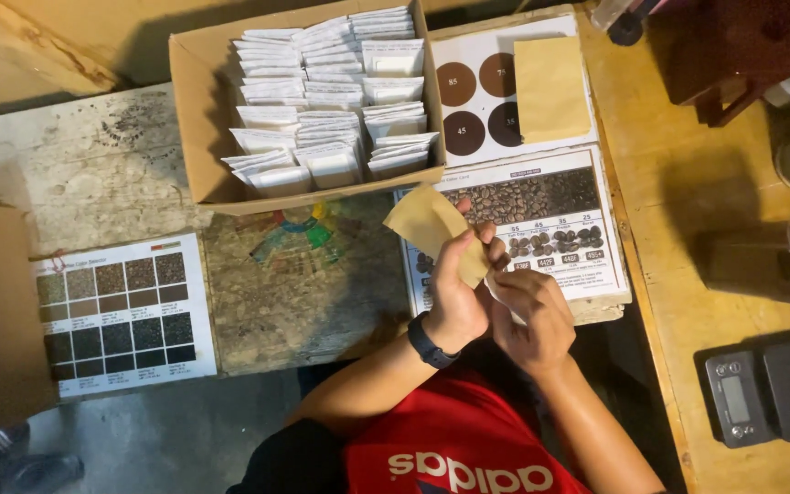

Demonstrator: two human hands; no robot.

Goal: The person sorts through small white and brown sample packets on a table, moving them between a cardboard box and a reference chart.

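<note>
We hold a small tan paper pouch up in front of us, over the edge of a printed sheet of coffee beans. Our left hand grasps the pouch, thumb pressed along its lower edge, while our right hand curls around a white strip beneath it. Beyond stands a cardboard box packed with white packets, beside a second tan pouch on a sheet of brown circles. A digital scale sits far right.
</note>
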